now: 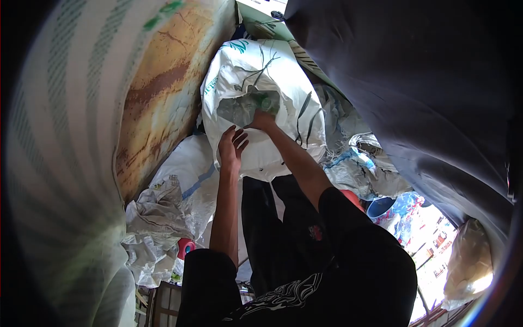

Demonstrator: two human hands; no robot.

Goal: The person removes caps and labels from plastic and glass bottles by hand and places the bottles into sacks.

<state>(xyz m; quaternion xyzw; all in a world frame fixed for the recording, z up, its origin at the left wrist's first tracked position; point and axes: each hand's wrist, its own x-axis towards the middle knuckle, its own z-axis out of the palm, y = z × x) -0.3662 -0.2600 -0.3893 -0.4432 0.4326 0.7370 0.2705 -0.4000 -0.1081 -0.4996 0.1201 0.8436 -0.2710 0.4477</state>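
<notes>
A large white woven sack point(294, 117) with green print and dark streaks stands in front of me, its mouth facing me. Inside the mouth are clear and greenish plastic bottles point(234, 109). My right hand point(262, 120) reaches into the opening beside a green-tinted bottle point(267, 102). Its fingers are mostly hidden, so its grip cannot be told. At the lower left rim of the sack, my left hand point(231, 146) is raised with its fingers apart and slightly bent. Nothing shows in that hand.
A rusty metal panel point(163, 92) leans at the left, beside a big striped white sack point(71, 136). Crumpled plastic bags point(158, 218) lie low on the left. Dark sheeting point(414, 82) hangs at the right above silvery bags point(365, 169) and a blue container point(380, 207).
</notes>
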